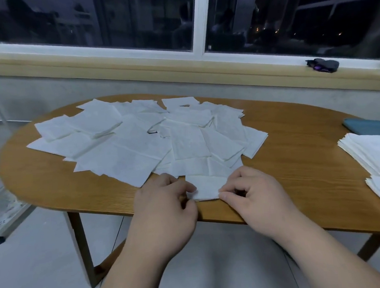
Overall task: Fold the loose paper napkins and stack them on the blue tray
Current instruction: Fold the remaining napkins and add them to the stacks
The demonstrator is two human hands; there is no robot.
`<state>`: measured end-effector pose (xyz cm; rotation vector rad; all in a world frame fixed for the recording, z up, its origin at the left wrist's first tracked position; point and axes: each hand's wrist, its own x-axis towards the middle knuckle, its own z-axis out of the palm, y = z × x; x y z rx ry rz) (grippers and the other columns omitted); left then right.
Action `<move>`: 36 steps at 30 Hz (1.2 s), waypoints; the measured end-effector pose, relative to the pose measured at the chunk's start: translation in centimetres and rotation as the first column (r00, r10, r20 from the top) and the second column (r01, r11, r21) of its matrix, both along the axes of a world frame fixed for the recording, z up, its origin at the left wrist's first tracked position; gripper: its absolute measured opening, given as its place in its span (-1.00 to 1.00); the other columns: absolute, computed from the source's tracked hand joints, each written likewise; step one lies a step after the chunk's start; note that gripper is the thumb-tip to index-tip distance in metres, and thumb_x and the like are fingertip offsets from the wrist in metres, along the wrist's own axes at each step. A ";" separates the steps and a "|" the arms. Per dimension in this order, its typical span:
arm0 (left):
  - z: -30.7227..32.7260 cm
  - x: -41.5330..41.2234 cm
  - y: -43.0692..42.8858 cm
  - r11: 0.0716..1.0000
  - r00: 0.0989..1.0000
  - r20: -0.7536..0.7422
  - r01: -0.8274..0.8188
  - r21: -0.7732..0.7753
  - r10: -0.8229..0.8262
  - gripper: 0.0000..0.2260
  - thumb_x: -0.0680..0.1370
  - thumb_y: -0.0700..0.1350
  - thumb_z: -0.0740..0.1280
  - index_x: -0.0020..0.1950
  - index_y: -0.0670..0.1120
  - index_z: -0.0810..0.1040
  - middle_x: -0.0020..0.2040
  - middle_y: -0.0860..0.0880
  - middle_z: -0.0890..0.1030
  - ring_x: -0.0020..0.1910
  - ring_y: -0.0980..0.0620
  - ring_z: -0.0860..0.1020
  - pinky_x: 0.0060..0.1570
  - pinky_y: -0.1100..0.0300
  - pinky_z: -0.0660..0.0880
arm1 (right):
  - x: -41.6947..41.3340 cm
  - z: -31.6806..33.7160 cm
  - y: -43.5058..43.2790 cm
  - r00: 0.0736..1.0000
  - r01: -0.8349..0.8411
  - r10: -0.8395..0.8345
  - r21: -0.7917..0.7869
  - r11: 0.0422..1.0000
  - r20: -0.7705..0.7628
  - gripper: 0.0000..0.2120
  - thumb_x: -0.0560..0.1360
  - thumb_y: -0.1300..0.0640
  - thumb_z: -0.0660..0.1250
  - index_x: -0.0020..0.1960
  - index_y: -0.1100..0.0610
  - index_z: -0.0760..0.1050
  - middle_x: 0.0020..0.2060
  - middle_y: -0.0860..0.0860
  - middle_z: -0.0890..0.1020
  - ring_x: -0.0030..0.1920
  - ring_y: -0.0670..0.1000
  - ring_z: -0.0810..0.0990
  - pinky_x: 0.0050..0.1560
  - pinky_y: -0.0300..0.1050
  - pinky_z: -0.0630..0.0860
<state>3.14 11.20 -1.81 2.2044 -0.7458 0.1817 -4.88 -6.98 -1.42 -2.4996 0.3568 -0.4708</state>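
L hand [166, 201] & R hand [255, 195] pinch small white paper napkin [206, 188] mid-fold; scattered pile of loose white napkins [128, 143] left to do, neat folded white stacks [374, 153] by flat blue tray [367, 127], approx half done.

— Inspector, state of the left hand [166, 204]?
— Back of the hand up, fingers curled. Thumb and forefinger pinch the left edge of a folded napkin [206, 186].
— And the right hand [255, 195]?
— Mirrored posture: knuckles up, fingers curled under, thumb and forefinger pinching the napkin's near right corner.
— Arms?
— Both bare. The left forearm [130, 271] comes in from near left, the right forearm [316, 254] from near right, converging. Wrists roughly straight. The hands are near each other, not touching.
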 end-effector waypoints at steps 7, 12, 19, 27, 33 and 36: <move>-0.2 0.1 -0.1 0.999 1.000 0.007 0.007 0.035 -0.007 -0.77 0.47 -0.04 0.39 0.09 0.19 0.64 -0.03 0.22 0.49 0.03 0.27 0.34 0.23 0.06 0.37 | -0.1 0.2 0.0 0.999 0.016 -0.021 0.101 0.995 0.044 -0.84 0.48 0.10 0.47 -0.26 -0.08 0.68 -0.18 -0.22 0.61 -0.06 -0.23 0.56 -0.09 -0.42 0.39; -0.5 0.4 -0.6 1.000 0.998 0.052 0.022 -0.013 -0.021 -0.81 0.48 0.03 0.43 0.09 0.18 0.65 -0.04 0.20 0.51 0.03 0.21 0.43 0.15 0.05 0.43 | -0.3 0.3 -0.1 0.994 -0.001 -0.003 0.043 0.999 0.105 -0.81 0.49 0.15 0.44 -0.25 -0.07 0.61 -0.20 -0.19 0.61 -0.08 -0.17 0.56 -0.14 -0.41 0.39; -1.0 0.8 -1.8 0.993 0.992 0.126 0.034 -0.113 -0.020 -0.87 0.50 -0.12 0.45 -0.01 0.10 0.70 -0.05 0.13 0.53 0.02 0.08 0.50 0.02 0.06 0.50 | -0.4 -0.1 0.1 0.967 -0.020 0.024 -0.017 1.000 0.252 -0.94 0.43 0.02 0.41 -0.10 -0.08 0.57 -0.12 -0.23 0.56 0.00 -0.15 0.52 -0.05 -0.38 0.36; -0.7 0.0 -2.8 0.987 0.983 0.163 0.100 -0.128 -0.078 -0.80 0.47 0.07 0.34 0.07 0.19 0.63 0.10 0.22 0.51 0.18 0.20 0.37 0.18 0.01 0.42 | -1.3 0.3 0.1 0.896 0.052 -0.059 0.028 0.998 0.440 -0.84 0.44 0.16 0.39 -0.11 -0.07 0.69 -0.12 -0.24 0.63 0.05 -0.13 0.56 0.00 -0.43 0.39; -0.4 -0.6 -3.9 0.988 0.984 0.145 0.120 -0.099 -0.105 -0.84 0.54 0.13 0.24 -0.01 0.22 0.61 0.11 0.33 0.51 0.25 0.36 0.33 0.22 0.17 0.20 | -5.4 3.6 -0.6 0.860 -0.007 -0.246 0.491 0.871 0.447 -0.84 0.50 0.21 0.41 -0.18 0.00 0.70 -0.22 -0.07 0.71 -0.19 -0.08 0.63 -0.19 -0.25 0.52; 0.2 -1.7 -5.1 0.971 0.983 0.006 0.185 -0.150 -0.186 -0.86 0.57 0.11 0.23 -0.08 0.21 0.58 -0.14 0.26 0.58 0.02 0.22 0.49 0.06 0.16 0.38 | -6.8 3.6 -2.2 0.860 0.081 -0.340 0.555 0.828 0.381 -0.87 0.53 0.13 0.39 -0.12 -0.05 0.68 -0.27 -0.06 0.70 -0.24 -0.07 0.66 -0.23 -0.10 0.54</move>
